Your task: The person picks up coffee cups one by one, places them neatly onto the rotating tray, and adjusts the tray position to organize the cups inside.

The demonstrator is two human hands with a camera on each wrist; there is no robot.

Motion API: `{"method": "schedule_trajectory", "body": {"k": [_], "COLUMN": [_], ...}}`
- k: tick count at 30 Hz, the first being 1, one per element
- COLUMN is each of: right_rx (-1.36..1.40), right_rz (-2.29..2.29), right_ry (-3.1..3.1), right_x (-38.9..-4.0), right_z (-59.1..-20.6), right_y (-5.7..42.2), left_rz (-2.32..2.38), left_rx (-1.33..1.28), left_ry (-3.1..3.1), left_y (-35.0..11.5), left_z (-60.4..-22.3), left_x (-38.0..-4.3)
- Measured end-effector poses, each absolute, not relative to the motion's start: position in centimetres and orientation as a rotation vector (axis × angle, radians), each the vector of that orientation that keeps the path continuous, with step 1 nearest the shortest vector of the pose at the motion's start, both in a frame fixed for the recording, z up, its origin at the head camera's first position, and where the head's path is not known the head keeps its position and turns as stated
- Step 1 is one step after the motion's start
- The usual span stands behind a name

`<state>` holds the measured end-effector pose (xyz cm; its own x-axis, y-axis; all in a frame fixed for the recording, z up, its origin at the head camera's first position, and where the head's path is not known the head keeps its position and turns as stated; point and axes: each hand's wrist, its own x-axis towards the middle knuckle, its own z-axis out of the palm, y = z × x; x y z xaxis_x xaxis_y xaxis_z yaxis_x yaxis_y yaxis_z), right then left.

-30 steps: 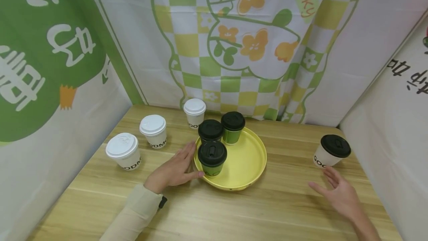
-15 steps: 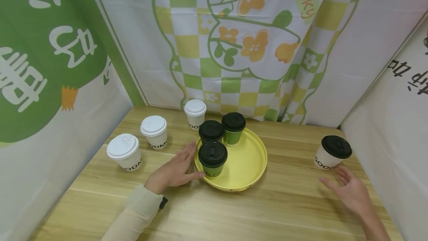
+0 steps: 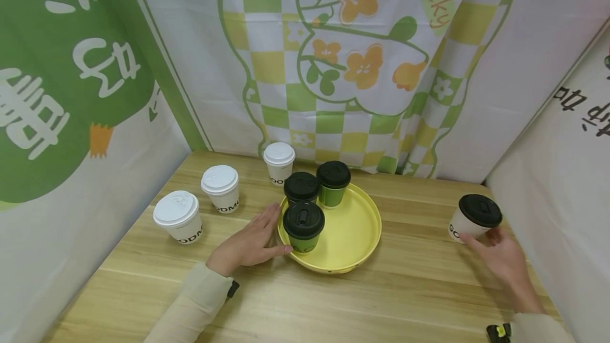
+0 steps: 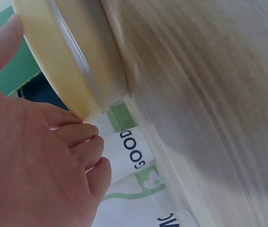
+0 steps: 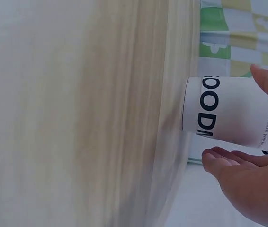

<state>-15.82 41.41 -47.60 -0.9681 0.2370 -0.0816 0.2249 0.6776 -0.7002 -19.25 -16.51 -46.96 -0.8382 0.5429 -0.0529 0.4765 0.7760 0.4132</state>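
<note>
The black-lidded white cup (image 5: pixel 236 111) is set upright on the counter (image 3: pixel 333 308), right of the yellow tray (image 3: pixel 357 226). It is bracketed by the right hand (image 3: pixel 502 258), fingers parted, no firm grip shown; the tray's edge is touched by the left hand (image 3: pixel 249 239), fingers extended. A light, squeezable body is expected, best held mid-wall. "OOD" and "Breeze you" can be read.

Round yellow tray (image 3: pixel 355 231) on a wood-grain table (image 3: pixel 333 311); three black-lidded paper cups (image 3: pixel 303 226) grouped at its left. Left hand (image 3: pixel 250 240), fingers extended, touches the tray's left rim. At right, right hand (image 3: pixel 502 258) spreads around a black-lidded white paper cup (image 3: pixel 467 224). Left and far: three white-lidded white paper cups (image 3: pixel 221 189).
</note>
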Motion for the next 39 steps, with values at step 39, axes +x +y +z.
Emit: {"method": "schedule_trajectory", "body": {"k": [39], "right_rx": [-0.485], "right_rz": [1.164], "right_ry": [-2.685], "right_x": [-17.3], "right_z": [-48.2], "right_y": [39.9], "left_rz": [0.568], "left_rx": [0.813], "left_ry": [2.800], "left_y": [-16.6], "left_z": [-46.5], "left_x": [-19.0]}}
